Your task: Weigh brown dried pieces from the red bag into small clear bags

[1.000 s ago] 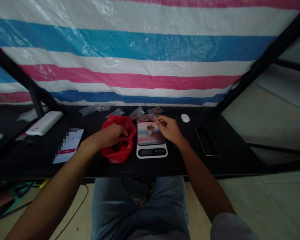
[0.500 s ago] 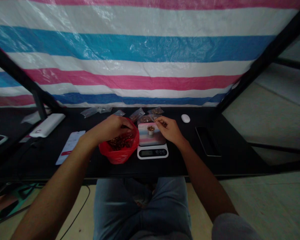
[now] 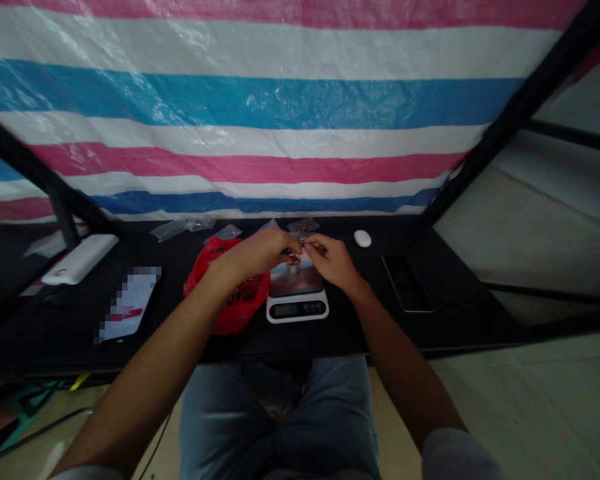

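A white digital scale (image 3: pixel 297 312) with a metal plate stands on the black table. On its plate is a small metal cup (image 3: pixel 293 268) filled with small brown pieces. My left hand (image 3: pixel 273 250) is over the cup, its fingers closed together at the tips; whatever they pinch is too small to make out. Right beside it, my right hand (image 3: pixel 333 259) is closed in a pinch above the plate's right edge, with its contents hidden. Under my left forearm sits an open red plastic bag (image 3: pixel 233 321) with dark brown pieces inside, partly covered by the arm.
Clear plastic bags (image 3: pixel 173 231) lie along the back of the table, and a filled one (image 3: pixel 307 225) is behind the scale. A phone with a lit screen (image 3: pixel 130 307) and a white device (image 3: pixel 83 259) lie left. A white mouse (image 3: pixel 363 238) and a dark phone (image 3: pixel 407 283) lie right.
My left hand has moved right, from over the red bag to the cup on the scale, meeting my right hand. My right hand stays pinched by the plate. The view has shifted slightly.
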`<state>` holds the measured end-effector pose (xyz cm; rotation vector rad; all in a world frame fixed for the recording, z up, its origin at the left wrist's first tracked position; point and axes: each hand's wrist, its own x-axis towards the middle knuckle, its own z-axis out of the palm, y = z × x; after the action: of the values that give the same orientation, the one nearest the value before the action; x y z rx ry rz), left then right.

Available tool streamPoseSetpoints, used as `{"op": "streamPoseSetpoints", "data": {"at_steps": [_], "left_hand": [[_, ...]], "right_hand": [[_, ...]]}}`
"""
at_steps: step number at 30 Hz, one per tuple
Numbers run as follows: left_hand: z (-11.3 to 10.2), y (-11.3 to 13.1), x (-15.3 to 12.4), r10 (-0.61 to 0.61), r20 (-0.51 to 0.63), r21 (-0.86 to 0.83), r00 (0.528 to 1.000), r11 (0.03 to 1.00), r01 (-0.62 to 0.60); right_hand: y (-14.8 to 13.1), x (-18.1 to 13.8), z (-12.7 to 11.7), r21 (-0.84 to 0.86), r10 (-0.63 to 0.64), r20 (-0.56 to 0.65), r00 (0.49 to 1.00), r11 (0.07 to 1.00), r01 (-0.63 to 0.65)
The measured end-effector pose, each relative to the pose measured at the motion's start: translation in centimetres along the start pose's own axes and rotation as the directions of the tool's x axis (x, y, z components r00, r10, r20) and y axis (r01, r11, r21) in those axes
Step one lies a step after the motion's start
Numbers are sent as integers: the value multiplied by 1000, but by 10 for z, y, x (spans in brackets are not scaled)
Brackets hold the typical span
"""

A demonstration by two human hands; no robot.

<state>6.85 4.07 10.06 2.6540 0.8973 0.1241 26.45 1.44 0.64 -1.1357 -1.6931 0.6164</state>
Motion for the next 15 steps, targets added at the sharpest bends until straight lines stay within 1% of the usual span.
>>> {"op": "streamPoseSetpoints", "data": {"at_steps": [5, 10, 15], "left_hand": [[-4, 2, -2, -4, 47, -59, 999, 998, 6], [-3, 6, 0, -17, 45, -100, 999, 995, 21], [-1, 4, 2, -6, 55, -127, 998, 992, 12]], "right_hand": [[-2, -1, 0, -21, 12, 11, 1000, 1000, -12], [-3, -1, -1, -28, 14, 25, 1000, 1000, -13], [-2, -1, -2, -23, 18, 19, 1000, 1000, -17]]}}
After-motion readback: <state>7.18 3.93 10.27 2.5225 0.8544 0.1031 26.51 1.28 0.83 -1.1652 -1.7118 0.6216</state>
